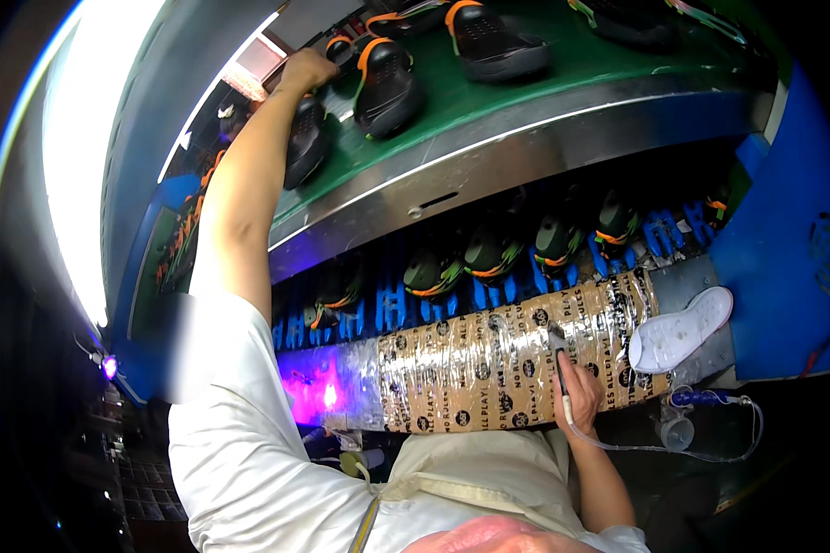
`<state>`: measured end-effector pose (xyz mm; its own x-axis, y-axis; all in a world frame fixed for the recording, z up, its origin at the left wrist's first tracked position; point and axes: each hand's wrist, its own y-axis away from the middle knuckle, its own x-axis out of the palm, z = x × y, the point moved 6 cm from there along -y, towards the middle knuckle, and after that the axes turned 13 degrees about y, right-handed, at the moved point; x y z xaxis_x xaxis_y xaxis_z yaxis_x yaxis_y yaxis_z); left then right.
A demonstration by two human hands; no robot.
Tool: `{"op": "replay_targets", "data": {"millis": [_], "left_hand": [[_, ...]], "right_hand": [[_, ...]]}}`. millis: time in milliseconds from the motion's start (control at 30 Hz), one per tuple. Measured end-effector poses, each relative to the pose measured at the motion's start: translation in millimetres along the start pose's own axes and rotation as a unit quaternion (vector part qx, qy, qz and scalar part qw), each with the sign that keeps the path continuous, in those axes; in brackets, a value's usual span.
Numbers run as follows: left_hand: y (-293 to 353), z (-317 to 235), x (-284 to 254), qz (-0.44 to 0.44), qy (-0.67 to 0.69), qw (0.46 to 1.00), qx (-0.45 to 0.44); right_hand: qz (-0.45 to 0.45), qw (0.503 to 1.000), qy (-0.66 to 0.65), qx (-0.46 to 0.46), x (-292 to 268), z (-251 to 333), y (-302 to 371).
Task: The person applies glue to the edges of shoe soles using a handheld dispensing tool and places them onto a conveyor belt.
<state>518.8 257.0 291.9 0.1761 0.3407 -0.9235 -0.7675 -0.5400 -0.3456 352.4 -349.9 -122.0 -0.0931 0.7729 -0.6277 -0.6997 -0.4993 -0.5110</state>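
Overhead, the left hand [304, 69] is stretched far up onto the green conveyor belt [526, 78], fingers closed over a black shoe with orange trim [306, 138]. Just beside it sits another such shoe [387, 88]. Down low, the right hand [576, 392] pinches a slim pen-like tool [560, 355] against the tape-wrapped cardboard ledge [470, 373]; a white sole [681, 329] lies just past that hand.

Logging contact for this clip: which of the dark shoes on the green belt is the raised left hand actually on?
The left hand rests on the black shoe at the belt's near-left edge. The other orange-trimmed shoes lie farther right, untouched.
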Motion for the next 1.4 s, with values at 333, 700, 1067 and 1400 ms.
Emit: {"op": "replay_targets", "data": {"millis": [333, 700, 1067, 1400], "left_hand": [[-53.9, 0.2, 67.4, 0.070, -0.117, 0.990, 0.031], [81.8, 13.3, -78.7, -0.120, 0.169, 0.973, 0.106], [502.8, -0.1, -111.8, -0.209, 0.484, 0.835, 0.158], [669.2, -24.6, -89.6, -0.218, 0.551, 0.769, 0.239]], "right_hand": [[-0.012, 1.000, 0.001, -0.008, -1.3, -1.9, -0.9], [-0.023, 1.000, 0.016, -0.008, 1.4, -1.2, 3.3], [-0.011, 1.000, 0.028, 0.003, 16.1, -5.9, 13.8], [-0.026, 0.997, 0.067, 0.012, 23.1, -11.1, 15.3]]}}
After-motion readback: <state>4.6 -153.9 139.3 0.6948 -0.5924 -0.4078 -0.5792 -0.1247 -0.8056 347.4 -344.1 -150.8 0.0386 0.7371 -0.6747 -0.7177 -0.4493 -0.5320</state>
